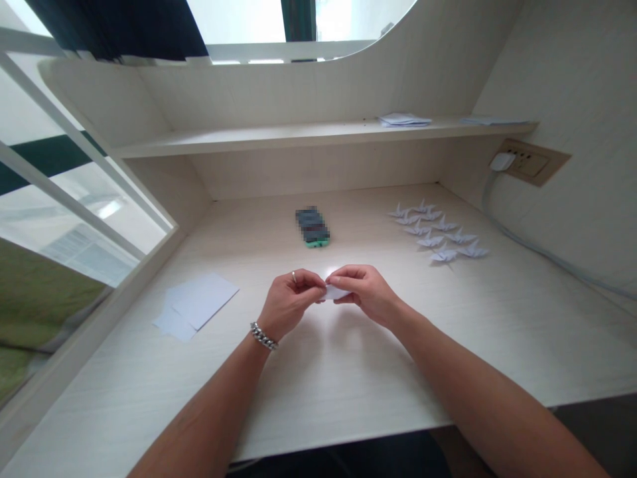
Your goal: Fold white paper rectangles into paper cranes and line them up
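Observation:
Both of my hands meet over the middle of the pale wooden desk [348, 372]. My left hand [288, 302], with a ring and a metal bracelet, pinches one end of a small folded piece of white paper [334, 291]. My right hand [365, 292] pinches the other end, its fingers curled over the paper. Most of the paper is hidden between the fingers.
A few loose white sheets [199, 304] lie at the left. Several folded paper cranes [438, 232] stand in rows at the back right. A phone [312, 227] lies behind my hands. More paper [404, 120] rests on the shelf. A cable [527, 242] runs from a wall socket [530, 161].

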`<action>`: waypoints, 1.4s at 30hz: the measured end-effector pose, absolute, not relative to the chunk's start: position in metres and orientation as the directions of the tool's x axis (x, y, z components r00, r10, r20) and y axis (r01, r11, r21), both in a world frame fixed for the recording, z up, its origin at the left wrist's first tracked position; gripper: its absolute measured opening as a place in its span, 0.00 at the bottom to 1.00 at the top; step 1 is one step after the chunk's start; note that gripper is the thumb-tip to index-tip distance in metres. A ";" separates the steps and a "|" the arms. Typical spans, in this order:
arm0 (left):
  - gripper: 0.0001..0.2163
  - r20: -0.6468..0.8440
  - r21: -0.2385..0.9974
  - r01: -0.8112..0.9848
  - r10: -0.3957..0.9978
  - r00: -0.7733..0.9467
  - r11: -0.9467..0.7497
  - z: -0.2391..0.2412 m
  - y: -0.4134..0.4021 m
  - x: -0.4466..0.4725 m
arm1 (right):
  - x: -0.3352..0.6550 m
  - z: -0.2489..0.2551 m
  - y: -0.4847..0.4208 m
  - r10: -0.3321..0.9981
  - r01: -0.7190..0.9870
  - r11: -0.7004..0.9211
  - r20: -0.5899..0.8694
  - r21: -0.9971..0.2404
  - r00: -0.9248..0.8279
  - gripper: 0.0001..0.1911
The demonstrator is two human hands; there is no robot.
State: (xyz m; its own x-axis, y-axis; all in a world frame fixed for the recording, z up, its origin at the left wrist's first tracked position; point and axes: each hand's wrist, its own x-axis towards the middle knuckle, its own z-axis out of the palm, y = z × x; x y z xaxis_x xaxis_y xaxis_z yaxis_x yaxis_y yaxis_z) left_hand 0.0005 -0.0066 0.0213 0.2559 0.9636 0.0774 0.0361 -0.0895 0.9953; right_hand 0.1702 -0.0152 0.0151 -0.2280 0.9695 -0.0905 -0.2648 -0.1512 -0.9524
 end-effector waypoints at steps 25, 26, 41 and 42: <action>0.11 0.040 0.999 0.010 0.974 0.224 -0.043 0.013 -0.002 0.000 | 0.169 0.005 -0.012 0.986 -0.205 -0.043 -0.009 -0.978 -0.167 0.14; 0.10 0.042 0.999 0.011 0.974 0.224 -0.046 0.013 -0.002 0.001 | 0.168 0.006 -0.012 0.986 -0.211 -0.047 -0.012 -0.976 -0.165 0.14; 0.09 0.124 0.992 0.013 0.971 0.207 -0.129 0.007 -0.003 0.001 | 0.167 0.004 -0.010 0.992 -0.167 0.007 0.028 -0.986 -0.125 0.10; 0.09 0.138 0.989 0.019 0.971 0.197 -0.145 0.007 -0.003 0.001 | 0.166 0.004 -0.010 0.993 -0.158 0.016 0.034 -0.987 -0.116 0.10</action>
